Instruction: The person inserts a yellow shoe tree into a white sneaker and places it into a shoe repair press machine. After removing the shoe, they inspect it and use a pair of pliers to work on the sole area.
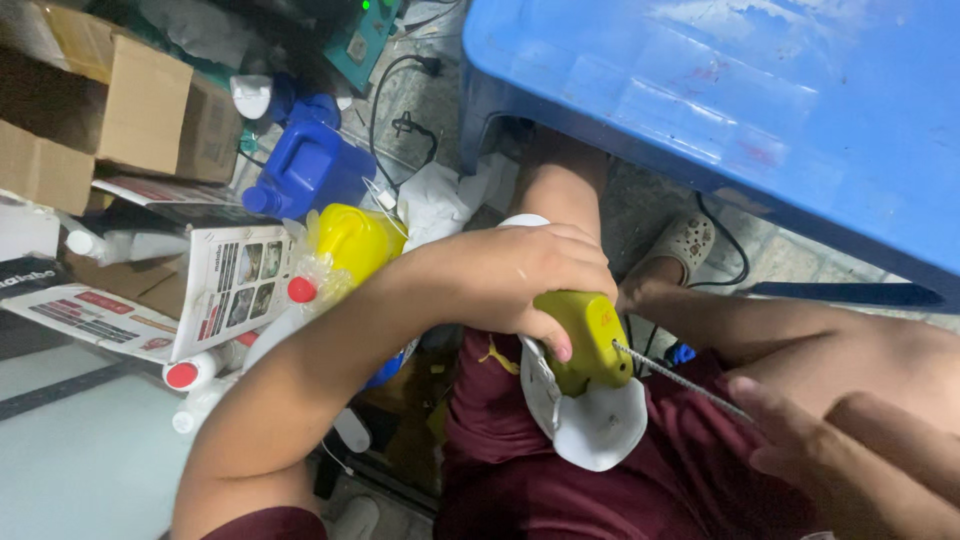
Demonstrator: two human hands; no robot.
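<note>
Here the left hand grips the yellow-green part from above

An open brown cardboard box fills the upper left of the frame. Below it, at mid left, a white printed leaflet with small photo panels and red patches leans against the clutter, and a flat white carton with red and black printed labels lies just left of it, near the frame's left edge
</note>
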